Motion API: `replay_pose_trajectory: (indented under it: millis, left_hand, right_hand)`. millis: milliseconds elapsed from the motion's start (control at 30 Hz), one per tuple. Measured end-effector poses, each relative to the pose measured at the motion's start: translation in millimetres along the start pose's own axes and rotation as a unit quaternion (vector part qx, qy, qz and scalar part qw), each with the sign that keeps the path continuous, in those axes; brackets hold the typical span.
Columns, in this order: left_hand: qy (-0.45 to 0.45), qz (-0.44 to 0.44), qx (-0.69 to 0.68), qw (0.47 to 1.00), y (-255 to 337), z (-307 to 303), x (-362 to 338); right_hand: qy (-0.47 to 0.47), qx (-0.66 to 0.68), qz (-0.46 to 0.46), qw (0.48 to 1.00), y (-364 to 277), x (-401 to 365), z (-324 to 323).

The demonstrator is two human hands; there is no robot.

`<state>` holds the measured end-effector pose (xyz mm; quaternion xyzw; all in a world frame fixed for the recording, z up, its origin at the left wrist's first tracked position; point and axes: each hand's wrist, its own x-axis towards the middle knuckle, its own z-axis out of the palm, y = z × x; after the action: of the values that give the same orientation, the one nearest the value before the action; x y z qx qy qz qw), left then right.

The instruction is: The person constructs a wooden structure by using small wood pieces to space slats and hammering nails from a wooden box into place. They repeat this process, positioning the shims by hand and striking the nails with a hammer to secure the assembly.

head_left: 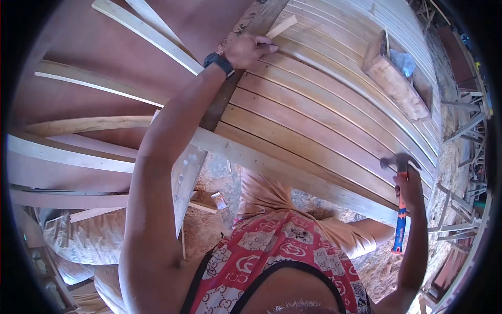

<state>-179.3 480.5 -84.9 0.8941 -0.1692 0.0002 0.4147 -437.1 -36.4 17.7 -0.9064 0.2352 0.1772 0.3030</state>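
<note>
The left hand (250, 49), wearing one black watch (218, 62), is closing its fingers on the end of one short, pale strip (283, 25) lying against the planks (314, 120), many smooth reddish boards running edge to edge over a curved surface. The right hand (409, 189) is gripping one claw hammer (400, 230), steel-headed with an orange-and-blue handle, by the planks' lower edge. One rough wooden box (392, 86) is sitting on the planks, holding a clear bag (403, 63).

Open-air woodworking yard: plank decking (324, 99), timber frames (78, 78), sawdust ground (219, 183).
</note>
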Motion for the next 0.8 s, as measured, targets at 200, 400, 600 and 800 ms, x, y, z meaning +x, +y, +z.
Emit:
replay_pose_trajectory:
  millis: [200, 400, 600, 800]
  left_hand:
    - [0.026, 0.029, -0.022, 0.999, 0.9, 11.0, 2.6]
    - [0.036, 0.042, -0.022, 0.998, 6.8, 9.6, 3.6]
    - [0.011, 0.011, -0.025, 1.000, 11.8, 9.3, -1.5]
    - [0.046, 0.098, -0.035, 0.994, -1.8, 15.7, 4.0]
  right_hand:
    - [-0.055, 0.416, -0.309, 0.854, -141.2, -45.2, -12.5]
    - [-0.133, 0.220, -0.325, 0.910, -153.3, -23.1, 70.5]
    - [-0.153, 0.096, -0.291, 0.940, -207.0, -12.5, 82.2]
    - [-0.085, 0.090, -0.356, 0.926, -227.7, -3.1, 98.3]
